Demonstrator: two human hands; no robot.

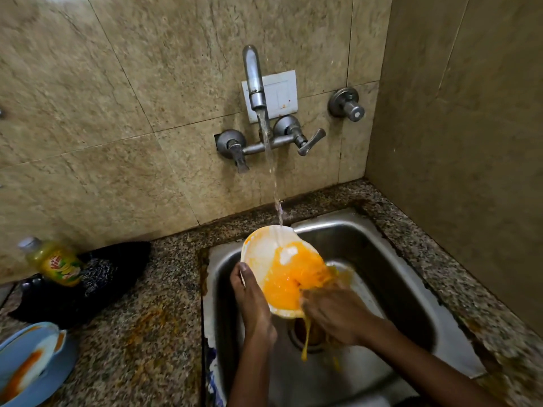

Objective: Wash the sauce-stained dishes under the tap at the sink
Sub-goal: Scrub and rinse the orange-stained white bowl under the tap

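left hand (249,301) grips tilted white bowl (264,251), mouth facing right; right hand (332,312) rubs inside.

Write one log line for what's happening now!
left hand holds white plate | right hand rubs orange sauce | tap running

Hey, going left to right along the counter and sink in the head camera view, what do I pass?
Blue sauce-stained dishes → yellow bottle lying on a dark cloth → left hand gripping the white bowl under the running tap → right hand at the bowl's lower edge → steel sink right wall.
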